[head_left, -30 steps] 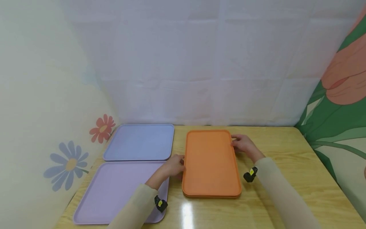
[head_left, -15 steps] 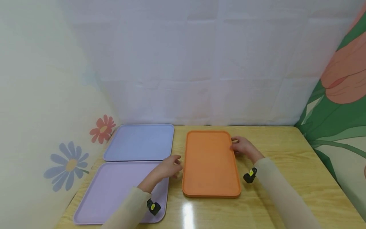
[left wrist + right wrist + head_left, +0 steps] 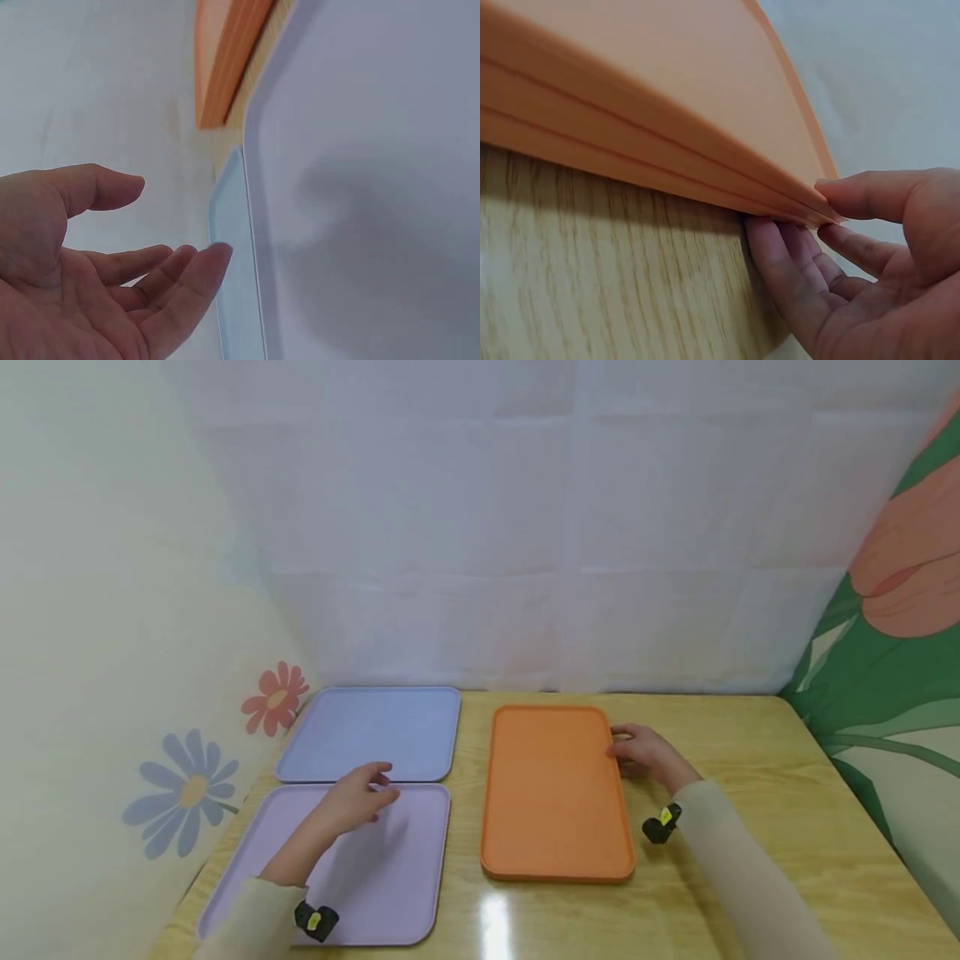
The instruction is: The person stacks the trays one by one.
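A stack of orange trays (image 3: 557,793) lies lengthwise on the table, its layered edges showing in the right wrist view. My right hand (image 3: 647,752) is at the stack's right side near the far corner. There the thumb (image 3: 870,195) rests on the top rim, and the other fingers (image 3: 780,262) bend in at the lower edge, pinching the side. My left hand (image 3: 358,797) hovers over the purple tray (image 3: 405,893), fingers loosely bent and holding nothing. Its shadow falls on that tray in the left wrist view. Behind the purple tray lies a blue tray (image 3: 375,731).
The wooden table (image 3: 750,743) runs back to a white cloth (image 3: 525,527). A wall with painted flowers (image 3: 191,793) borders the left, and a tulip mural (image 3: 907,577) borders the right. A strip of table separates the orange stack from the other trays.
My left hand has let go of the orange stack's left side and moved left over the purple tray. The right hand stays at the stack's right edge, slightly nearer. The trays have barely moved.
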`<state>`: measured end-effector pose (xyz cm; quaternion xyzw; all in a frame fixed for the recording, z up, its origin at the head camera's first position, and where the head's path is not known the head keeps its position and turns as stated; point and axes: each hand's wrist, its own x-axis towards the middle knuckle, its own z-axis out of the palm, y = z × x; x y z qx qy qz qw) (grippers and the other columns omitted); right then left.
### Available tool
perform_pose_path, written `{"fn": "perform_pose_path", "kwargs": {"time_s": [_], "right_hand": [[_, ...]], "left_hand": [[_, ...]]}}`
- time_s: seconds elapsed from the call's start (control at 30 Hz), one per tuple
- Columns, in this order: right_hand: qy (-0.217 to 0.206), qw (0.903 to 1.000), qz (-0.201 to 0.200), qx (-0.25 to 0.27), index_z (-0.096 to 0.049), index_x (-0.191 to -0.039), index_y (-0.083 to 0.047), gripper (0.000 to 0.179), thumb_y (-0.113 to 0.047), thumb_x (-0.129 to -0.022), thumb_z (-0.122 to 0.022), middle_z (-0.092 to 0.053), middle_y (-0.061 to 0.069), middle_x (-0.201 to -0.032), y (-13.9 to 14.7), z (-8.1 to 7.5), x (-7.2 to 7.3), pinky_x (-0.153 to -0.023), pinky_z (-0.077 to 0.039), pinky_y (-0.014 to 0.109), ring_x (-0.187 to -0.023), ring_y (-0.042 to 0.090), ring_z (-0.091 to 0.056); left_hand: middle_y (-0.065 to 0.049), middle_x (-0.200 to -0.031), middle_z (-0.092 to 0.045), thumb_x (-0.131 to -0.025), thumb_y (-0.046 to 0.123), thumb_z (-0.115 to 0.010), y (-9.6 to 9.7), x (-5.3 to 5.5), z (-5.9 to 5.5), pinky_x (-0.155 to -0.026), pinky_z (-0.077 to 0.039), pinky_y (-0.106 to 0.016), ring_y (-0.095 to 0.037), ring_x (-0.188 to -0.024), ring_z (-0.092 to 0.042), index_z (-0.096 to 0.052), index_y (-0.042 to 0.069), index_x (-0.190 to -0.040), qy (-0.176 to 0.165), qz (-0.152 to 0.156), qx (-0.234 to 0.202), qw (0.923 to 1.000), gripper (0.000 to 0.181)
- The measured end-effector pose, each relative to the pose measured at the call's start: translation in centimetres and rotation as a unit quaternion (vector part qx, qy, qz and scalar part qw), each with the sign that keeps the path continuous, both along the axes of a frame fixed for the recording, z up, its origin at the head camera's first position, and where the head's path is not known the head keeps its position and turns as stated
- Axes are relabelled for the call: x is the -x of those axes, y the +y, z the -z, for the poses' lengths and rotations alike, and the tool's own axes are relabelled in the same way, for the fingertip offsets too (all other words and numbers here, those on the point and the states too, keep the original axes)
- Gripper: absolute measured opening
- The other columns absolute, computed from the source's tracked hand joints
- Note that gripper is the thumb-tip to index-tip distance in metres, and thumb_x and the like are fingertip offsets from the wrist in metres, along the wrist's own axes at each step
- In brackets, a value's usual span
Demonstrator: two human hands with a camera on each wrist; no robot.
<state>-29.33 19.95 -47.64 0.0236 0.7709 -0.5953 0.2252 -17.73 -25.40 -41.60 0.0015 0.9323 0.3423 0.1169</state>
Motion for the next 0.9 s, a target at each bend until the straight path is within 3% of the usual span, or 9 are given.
{"fn": "perform_pose_path", "kwargs": {"time_s": [0.37,0.67,0.9], "right_hand": [[-0.009,0.9999,0.0,0.013,-0.031,-0.152,0.009,0.066,-0.003,-0.094,-0.061,-0.06,0.021,-0.126,0.3,0.0,-0.1,-0.074,-0.06,0.031,-0.087,0.013,-0.065],[-0.015,0.9998,0.003,0.009,-0.029,-0.152,0.008,0.067,-0.003,-0.094,-0.061,-0.061,0.022,-0.126,0.2,0.2,-0.1,-0.073,-0.06,0.03,-0.088,0.013,-0.065],[-0.013,0.9999,-0.003,0.011,-0.028,-0.154,0.008,0.067,-0.004,-0.096,-0.061,-0.056,0.025,-0.132,0.3,0.0,-0.3,-0.075,-0.06,0.031,-0.088,0.013,-0.065]], "left_hand": [[-0.035,-0.133,-0.054,-0.099,0.031,-0.062,-7.2,-1.9,-0.2,-0.089,-0.056,-0.056,-0.05,-0.117,-0.055,-0.043,-0.009,-0.143,0.014,-0.052,0.082,0.9952,0.063],[-0.042,-0.139,-0.042,-0.1,0.037,-0.058,-11.1,-2.5,0.2,-0.095,-0.05,-0.064,-0.055,-0.122,-0.046,-0.033,-0.015,-0.145,-0.015,-0.086,0.063,0.9941,0.072],[-0.045,-0.139,-0.038,-0.102,0.032,-0.056,-12.8,-2.6,0.3,-0.099,-0.045,-0.066,-0.059,-0.125,-0.043,-0.031,-0.019,-0.143,-0.011,-0.083,0.063,0.9945,0.07]]}}
